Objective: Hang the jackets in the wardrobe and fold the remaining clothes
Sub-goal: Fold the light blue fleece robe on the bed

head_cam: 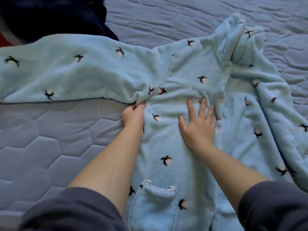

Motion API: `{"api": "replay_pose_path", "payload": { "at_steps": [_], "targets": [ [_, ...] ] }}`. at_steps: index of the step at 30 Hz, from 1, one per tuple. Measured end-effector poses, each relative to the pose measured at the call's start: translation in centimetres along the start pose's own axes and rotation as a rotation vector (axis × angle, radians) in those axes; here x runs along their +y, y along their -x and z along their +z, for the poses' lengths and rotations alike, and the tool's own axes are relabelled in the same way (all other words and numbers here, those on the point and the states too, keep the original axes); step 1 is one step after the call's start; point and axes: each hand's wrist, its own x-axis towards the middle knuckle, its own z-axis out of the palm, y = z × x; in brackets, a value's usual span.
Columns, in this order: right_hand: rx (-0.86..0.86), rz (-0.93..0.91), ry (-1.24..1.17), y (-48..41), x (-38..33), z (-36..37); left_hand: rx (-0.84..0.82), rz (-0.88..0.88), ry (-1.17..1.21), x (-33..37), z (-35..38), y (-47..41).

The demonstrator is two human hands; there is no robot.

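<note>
A light blue fleece top [186, 67] with small dark bird prints lies spread face up on the bed, collar at the far right, one long sleeve [58, 72] stretched out to the left. A front pocket [158, 195] with white trim shows near the bottom. My left hand [133, 114] pinches the fabric at the armpit where the sleeve meets the body. My right hand [198, 125] rests flat on the chest with fingers spread, holding nothing.
The quilted grey-blue mattress cover [50, 139] stretches to the left and behind. A dark navy garment [55, 15] lies heaped at the far left corner, with a bit of red [4, 40] beside it.
</note>
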Motion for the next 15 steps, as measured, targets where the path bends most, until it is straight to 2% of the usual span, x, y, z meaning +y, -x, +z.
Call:
{"api": "replay_pose_path", "payload": {
  "at_steps": [1, 4, 9, 15],
  "targets": [
    [-0.014, 0.015, -0.004, -0.2, -0.1, -0.2, -0.03, -0.025, 0.041, 0.1, -0.2, -0.1],
    [-0.054, -0.143, 0.071, -0.7, -1.3, -0.3, -0.121, -0.06, 0.23, 1.6, -1.2, -0.3],
    [-0.067, 0.011, 0.042, -1.2, -3.7, -0.5, 0.093, 0.045, 0.407, 6.4, -5.5, -2.7],
    [-0.057, -0.178, 0.005, -1.0, -9.7, -2.2, 0.286, 0.136, 0.511, 11.8, -13.3, -4.2]
  ]
}}
